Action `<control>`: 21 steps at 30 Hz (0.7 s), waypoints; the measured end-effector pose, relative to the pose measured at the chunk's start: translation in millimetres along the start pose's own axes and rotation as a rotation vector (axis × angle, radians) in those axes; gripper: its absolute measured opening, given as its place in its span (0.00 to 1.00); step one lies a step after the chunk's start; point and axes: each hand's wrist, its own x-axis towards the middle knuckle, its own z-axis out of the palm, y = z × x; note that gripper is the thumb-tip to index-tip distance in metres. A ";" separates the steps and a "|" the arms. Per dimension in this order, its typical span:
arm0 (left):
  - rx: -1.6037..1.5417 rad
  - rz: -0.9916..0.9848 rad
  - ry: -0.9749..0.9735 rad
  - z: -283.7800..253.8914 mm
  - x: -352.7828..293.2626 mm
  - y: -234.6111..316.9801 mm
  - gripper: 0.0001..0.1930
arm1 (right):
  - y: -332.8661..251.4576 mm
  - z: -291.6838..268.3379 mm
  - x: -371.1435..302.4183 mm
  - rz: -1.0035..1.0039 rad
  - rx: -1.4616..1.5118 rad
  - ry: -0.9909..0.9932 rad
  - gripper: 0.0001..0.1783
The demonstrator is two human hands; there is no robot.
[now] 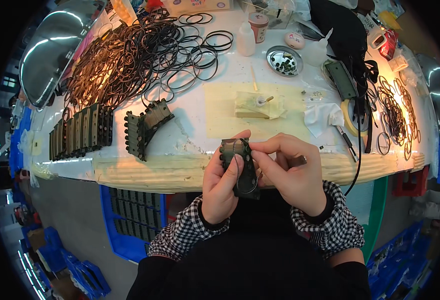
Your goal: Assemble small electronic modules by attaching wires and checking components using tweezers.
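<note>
Above the front edge of the table, my left hand (219,185) grips a dark green, camouflage-patterned rectangular piece (248,187) with small knobs along one side. A thin ball chain (239,172) loops over its face, under my left thumb. My right hand (292,170) is closed, thumb and index finger pinched at the upper right edge of the piece; what they hold is hidden. Left of my hands, several similar green pieces (147,125) lie in a small group. Farther left stands a row of green pieces (82,132).
A big heap of dark rubber-like bands (130,60) covers the back left, near a shiny lamp hood (55,55). Ahead are a pale block (252,106), a white bottle (245,40) and a metal dish (284,61) of small dark parts. Below is a blue crate (107,220).
</note>
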 end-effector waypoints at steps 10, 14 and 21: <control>0.053 0.031 -0.007 0.0 -0.6 -1.1 0.19 | 7.8 7.0 -2.4 -0.409 -0.375 0.111 0.09; 0.044 0.071 -0.018 -2.9 -0.9 -4.6 0.19 | 5.4 7.0 -5.0 -0.472 -0.470 0.090 0.10; 0.012 0.074 -0.009 -2.7 -2.6 -4.7 0.19 | 3.5 -0.2 -3.4 -0.036 -0.125 -0.030 0.09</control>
